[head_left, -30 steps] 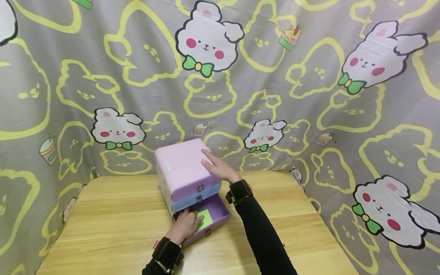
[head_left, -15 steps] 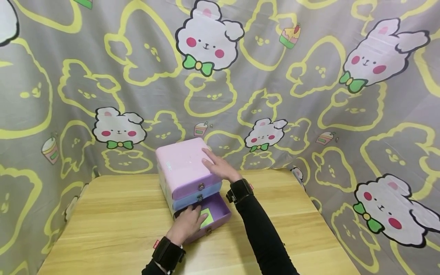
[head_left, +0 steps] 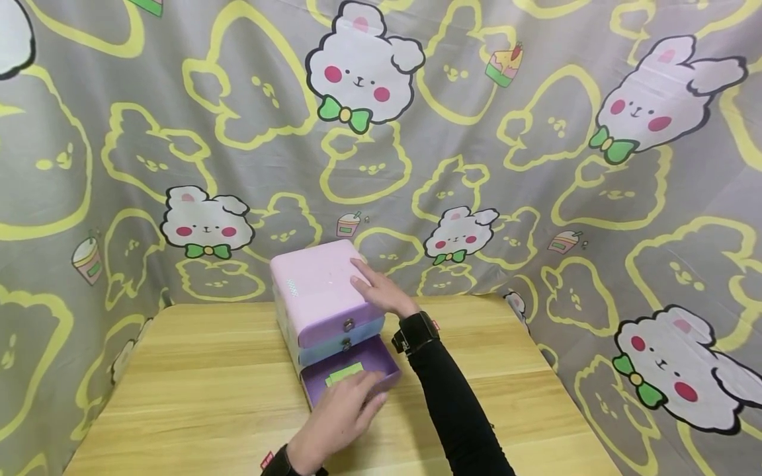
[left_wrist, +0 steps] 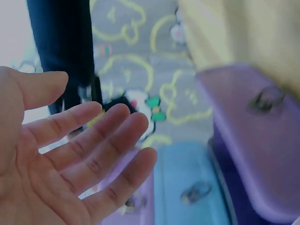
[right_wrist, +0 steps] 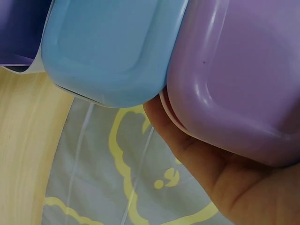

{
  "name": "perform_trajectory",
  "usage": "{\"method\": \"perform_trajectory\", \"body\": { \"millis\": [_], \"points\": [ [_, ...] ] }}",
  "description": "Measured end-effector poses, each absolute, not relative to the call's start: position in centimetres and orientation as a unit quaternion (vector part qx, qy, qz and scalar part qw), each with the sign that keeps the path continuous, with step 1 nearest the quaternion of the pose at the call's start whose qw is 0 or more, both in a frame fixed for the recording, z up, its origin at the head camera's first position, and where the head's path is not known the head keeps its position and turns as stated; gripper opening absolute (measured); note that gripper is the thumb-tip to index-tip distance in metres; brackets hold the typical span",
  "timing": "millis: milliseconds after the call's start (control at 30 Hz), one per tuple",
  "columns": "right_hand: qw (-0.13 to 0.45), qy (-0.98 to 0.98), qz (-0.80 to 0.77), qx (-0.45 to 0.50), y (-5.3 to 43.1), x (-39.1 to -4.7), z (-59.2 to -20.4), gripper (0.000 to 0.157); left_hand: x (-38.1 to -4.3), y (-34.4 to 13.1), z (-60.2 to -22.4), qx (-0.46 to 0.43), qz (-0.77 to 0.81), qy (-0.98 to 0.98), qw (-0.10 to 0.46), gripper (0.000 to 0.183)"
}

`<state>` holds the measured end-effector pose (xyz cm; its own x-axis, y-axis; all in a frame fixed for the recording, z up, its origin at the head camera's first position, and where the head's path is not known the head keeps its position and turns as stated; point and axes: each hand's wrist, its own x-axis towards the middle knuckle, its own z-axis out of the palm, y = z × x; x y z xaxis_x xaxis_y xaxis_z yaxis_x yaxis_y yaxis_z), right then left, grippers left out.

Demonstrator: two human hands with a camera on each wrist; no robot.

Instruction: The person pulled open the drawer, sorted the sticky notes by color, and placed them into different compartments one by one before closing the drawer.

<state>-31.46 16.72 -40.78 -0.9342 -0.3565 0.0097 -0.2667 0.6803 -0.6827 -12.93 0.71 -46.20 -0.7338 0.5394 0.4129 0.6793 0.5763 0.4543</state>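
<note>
A small drawer cabinet [head_left: 321, 281] stands on the table, its top pink. Its lilac top drawer [right_wrist: 253, 70] and blue middle drawer [right_wrist: 110, 47] are closed. The purple bottom drawer [head_left: 389, 363] is pulled out, with light green paper [head_left: 345, 373] inside, partly hidden by my left hand. That left hand [head_left: 342, 416] hovers over the drawer's front, fingers spread and slightly bent; its palm [left_wrist: 47, 187] holds nothing in the left wrist view. My right hand [head_left: 387, 291] holds the cabinet's upper right edge, with digits on top and others down the side.
The wooden table [head_left: 208, 383] extends on both sides of the cabinet. Behind it hangs a grey curtain [head_left: 381, 165] with rabbit prints. Small metal ring pulls [head_left: 348, 324] stick out from the drawer fronts.
My left hand has come from the drawer's left inner side to the right, over its front. The green paper has shifted and now looks narrower. The right hand stays in place.
</note>
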Motion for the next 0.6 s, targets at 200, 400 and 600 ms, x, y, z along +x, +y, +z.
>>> {"method": "perform_trajectory", "body": {
  "millis": [200,400,600],
  "points": [
    [0.065,0.914,-0.362,-0.170,16.5,-31.5,-40.9,0.060,-10.9,1.4,-49.1,-0.360,-0.239,-0.900,0.049,0.035],
    [0.067,0.912,-0.364,-0.177,16.5,-31.7,-41.0,0.059,-10.4,1.7,-52.5,-0.350,-0.197,-0.916,0.023,0.031],
    [0.069,0.911,-0.367,-0.174,16.6,-31.8,-41.0,0.059,-10.6,1.8,-54.1,-0.317,-0.191,-0.929,0.003,0.040]
  ]
}}
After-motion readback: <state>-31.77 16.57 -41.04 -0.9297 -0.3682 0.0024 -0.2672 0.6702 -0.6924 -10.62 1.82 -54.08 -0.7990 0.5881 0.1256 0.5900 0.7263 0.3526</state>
